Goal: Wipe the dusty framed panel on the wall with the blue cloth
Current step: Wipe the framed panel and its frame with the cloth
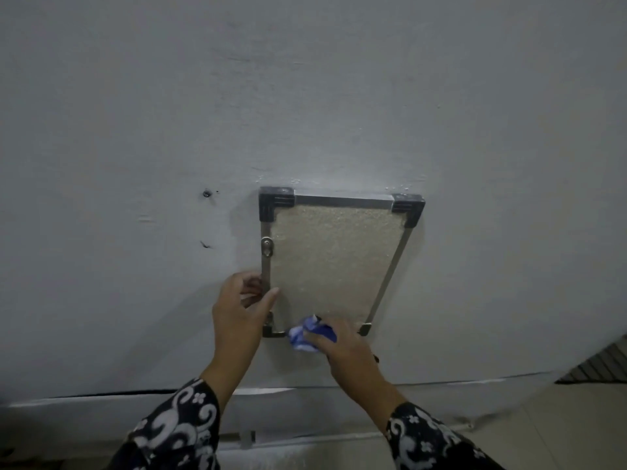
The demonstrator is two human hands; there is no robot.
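The framed panel (334,259) hangs on the grey wall, with a metal frame, black corner caps and a rough beige surface. My left hand (239,308) grips the frame's left edge near the bottom, thumb on the front and fingers curled behind. My right hand (342,347) holds the crumpled blue cloth (307,334) and presses it against the frame's bottom edge. The bottom rail is mostly hidden behind cloth and hand.
A small dark hole (206,193) and a dark mark (205,245) sit on the wall left of the panel. A pale ledge (258,391) runs below the wall. Tiled floor (559,425) and a ribbed dark grating (600,366) lie at the lower right.
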